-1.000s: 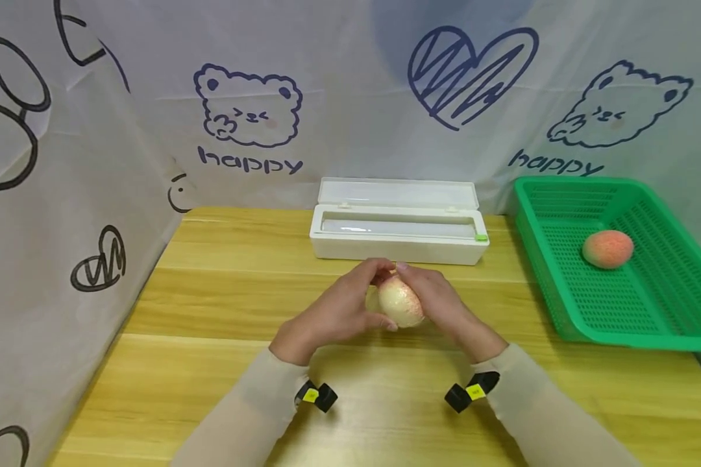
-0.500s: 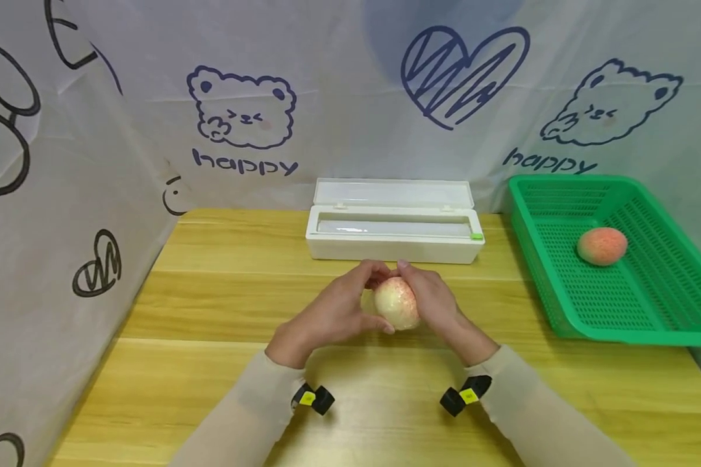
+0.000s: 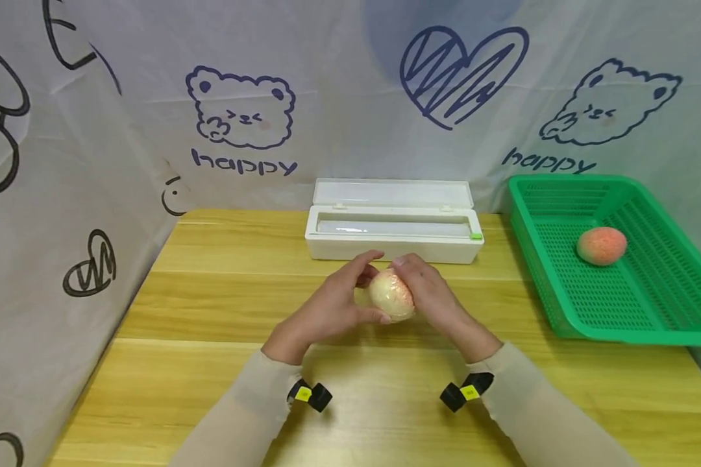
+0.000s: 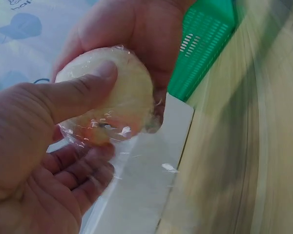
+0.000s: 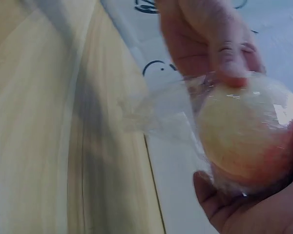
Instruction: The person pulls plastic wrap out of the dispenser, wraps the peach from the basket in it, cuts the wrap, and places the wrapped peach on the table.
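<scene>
Evidently, both hands grasp one film-wrapped peach (image 3: 390, 297) over the worktop (image 3: 210, 298), in front of an open white cling-film box (image 3: 339, 249).
The right hand (image 3: 437, 297) grips the fruit from its side; the left hand (image 3: 327, 305) pinches it, thumb on the surface and fingers curled beneath. The right wrist view shows a loose flap of film (image 5: 166, 114) trailing from the wrapping, which is hard to make out in the head view; the head view alone shows the film roll (image 3: 403, 229) inside the box. Bare wood extends between the left hand and the worktop's left edge; on the right, a green basket (image 3: 552, 292) stands well apart from the right hand. Count: two peaches, one held and a second peach (image 3: 602, 246) in the basket; one box; one basket.
</scene>
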Demonstrator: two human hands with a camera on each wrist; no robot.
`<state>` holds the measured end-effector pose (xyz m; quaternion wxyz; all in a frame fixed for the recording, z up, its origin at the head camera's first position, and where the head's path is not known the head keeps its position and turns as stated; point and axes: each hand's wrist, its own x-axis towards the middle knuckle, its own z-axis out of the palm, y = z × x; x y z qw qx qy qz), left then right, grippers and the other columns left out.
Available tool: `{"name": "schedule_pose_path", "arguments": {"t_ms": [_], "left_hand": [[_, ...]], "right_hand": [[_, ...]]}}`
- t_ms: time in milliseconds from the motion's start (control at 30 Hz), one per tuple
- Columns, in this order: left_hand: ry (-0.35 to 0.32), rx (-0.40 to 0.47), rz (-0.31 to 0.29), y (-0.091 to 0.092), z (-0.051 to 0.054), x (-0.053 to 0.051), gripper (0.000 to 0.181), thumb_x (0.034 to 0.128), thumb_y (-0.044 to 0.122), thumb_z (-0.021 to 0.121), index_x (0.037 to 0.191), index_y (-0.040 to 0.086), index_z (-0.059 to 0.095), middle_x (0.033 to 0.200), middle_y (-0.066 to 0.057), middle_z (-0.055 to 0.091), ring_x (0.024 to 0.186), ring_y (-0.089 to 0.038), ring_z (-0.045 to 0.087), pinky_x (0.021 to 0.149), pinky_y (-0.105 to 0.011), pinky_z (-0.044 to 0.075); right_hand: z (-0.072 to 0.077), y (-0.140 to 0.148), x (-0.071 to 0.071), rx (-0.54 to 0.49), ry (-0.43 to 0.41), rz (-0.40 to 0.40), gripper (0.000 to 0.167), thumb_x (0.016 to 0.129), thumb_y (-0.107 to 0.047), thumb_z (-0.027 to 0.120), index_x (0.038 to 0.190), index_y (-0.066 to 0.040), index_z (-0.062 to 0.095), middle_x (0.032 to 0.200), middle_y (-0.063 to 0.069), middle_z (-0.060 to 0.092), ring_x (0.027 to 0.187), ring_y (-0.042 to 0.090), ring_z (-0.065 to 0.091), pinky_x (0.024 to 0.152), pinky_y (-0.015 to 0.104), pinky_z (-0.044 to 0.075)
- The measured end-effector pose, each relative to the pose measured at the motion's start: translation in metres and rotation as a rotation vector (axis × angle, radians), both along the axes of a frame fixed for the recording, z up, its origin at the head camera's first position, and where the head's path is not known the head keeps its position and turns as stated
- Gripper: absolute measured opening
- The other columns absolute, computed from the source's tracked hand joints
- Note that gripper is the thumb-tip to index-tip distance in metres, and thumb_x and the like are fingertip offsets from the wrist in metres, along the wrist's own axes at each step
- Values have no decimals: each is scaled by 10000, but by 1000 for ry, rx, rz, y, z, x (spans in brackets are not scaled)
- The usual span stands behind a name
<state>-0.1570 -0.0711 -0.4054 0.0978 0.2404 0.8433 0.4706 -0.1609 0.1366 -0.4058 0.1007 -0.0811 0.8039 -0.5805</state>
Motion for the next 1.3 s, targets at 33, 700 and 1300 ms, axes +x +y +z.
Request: {"name": "schedule_pose_path", "arguments": {"t_ms": [33, 700, 1300], "left_hand": [[0, -1, -1, 0, 0, 0, 1020, 783, 157, 955, 1615, 140, 366, 1338, -70, 613, 1237, -232, 608, 1106, -423, 498], [-39, 146, -14, -9, 4, -2, 823, 836, 110, 907, 1544, 190, 497, 1423, -98, 526, 1280, -250, 574, 1114, -436, 507], [-109, 83, 33, -9, 8, -1, 805, 847, 174, 910, 1472, 159, 404, 1367, -86, 612, 1160, -251, 667, 997, -423, 569]], "right_hand": [[1, -1, 0, 22, 5, 7, 443, 1127, -411, 410, 1198, -27, 619, 1027, 137, 669, 836, 169, 617, 692, 297, 545], [1, 9, -2, -56, -18, -1, 644, 1157, -456, 256, 1391, 25, 616, 1309, 214, 668, 1081, 162, 646, 887, 246, 562], [1, 2, 0, 133, 100, 37, 635, 1127, -580, 288, 1282, -100, 673, 1170, 117, 672, 1082, 275, 602, 924, 449, 501]]}}
